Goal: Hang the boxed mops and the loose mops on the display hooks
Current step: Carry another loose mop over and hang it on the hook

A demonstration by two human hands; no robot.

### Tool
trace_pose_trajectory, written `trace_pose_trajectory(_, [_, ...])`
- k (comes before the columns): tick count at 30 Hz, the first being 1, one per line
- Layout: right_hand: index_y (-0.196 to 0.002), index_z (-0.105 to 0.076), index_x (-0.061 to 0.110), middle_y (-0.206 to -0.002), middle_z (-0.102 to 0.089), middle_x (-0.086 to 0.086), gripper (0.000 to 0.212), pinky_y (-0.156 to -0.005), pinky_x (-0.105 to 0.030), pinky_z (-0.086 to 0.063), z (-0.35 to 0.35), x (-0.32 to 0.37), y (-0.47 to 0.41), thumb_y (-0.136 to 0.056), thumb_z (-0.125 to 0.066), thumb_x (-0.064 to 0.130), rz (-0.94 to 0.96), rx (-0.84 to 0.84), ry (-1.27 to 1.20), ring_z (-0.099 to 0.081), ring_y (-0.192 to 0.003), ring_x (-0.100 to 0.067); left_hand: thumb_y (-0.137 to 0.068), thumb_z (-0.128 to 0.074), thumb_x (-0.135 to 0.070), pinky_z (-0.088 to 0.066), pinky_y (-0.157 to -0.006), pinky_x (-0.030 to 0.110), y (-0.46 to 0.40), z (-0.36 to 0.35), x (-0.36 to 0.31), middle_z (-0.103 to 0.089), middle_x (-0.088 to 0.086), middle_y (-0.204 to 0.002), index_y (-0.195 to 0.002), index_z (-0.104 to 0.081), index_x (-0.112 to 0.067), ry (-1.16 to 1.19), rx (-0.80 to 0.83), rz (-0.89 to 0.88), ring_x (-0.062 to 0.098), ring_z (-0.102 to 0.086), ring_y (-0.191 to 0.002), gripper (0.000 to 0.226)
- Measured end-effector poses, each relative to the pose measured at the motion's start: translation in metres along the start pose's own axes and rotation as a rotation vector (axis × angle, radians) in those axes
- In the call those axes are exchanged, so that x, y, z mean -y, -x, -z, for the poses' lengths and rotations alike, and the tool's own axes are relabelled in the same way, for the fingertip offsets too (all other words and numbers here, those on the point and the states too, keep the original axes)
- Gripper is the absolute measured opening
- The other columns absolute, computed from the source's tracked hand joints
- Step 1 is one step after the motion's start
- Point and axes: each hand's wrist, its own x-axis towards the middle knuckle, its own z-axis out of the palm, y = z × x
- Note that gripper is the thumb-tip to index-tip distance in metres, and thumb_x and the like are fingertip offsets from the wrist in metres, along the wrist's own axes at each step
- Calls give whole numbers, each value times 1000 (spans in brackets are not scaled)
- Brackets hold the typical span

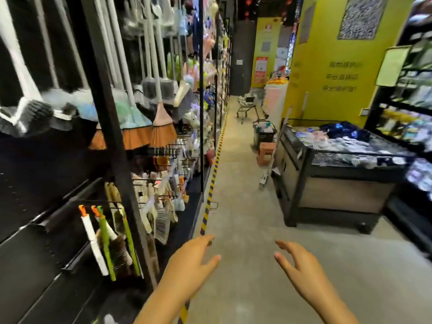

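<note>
Over the aisle floor [245, 206], the left hand [191, 258] and right hand [299, 263] reach forward, fingers loosely spread, holding nothing; brooms [140, 127] hang on the left-side rack.

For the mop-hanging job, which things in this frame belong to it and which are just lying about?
Job:
- left hand, open and empty
- right hand, open and empty
- display rack with long-handled cleaning tools already hanging

Lying about:
- orange-bristled brooms
- small brushes on low hooks
- bin table of packaged goods
- shopping cart
- orange box on the floor
</note>
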Motion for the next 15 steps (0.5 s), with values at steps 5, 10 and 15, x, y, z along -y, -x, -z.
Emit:
trace_pose_trajectory(5, [-125, -57, 20, -119, -64, 1, 43, -97, -30, -45, 3, -93, -21, -90, -52, 44, -174, 51, -87, -59, -113, -15, -90, -54, -45, -42, -99, 21, -52, -63, -21, -55, -14, -130, -138, -41, -28, 145, 98, 61, 3, -52, -118, 52])
trace_pose_trajectory(10, [-120, -60, 22, -113, -67, 2, 34, -92, -30, -48, -5, -128, -66, -92, -52, 39, -203, 74, -130, -62, -104, -13, -88, -61, -36, -47, -99, 29, -95, -90, -17, -62, -10, -118, -132, -51, -27, 292, 151, 183, 4, -58, -108, 46])
trace_pose_trajectory(15, [-122, -60, 20, -114, -67, 3, 33, -92, -27, -48, -17, -127, -151, -93, -53, 35, -156, 108, -199, -62, -105, -12, -88, -64, -25, -46, -88, 23, -165, -96, 4, -66, -5, -106, -124, -58, -20, 312, 98, 270, 3, -60, -95, 37])
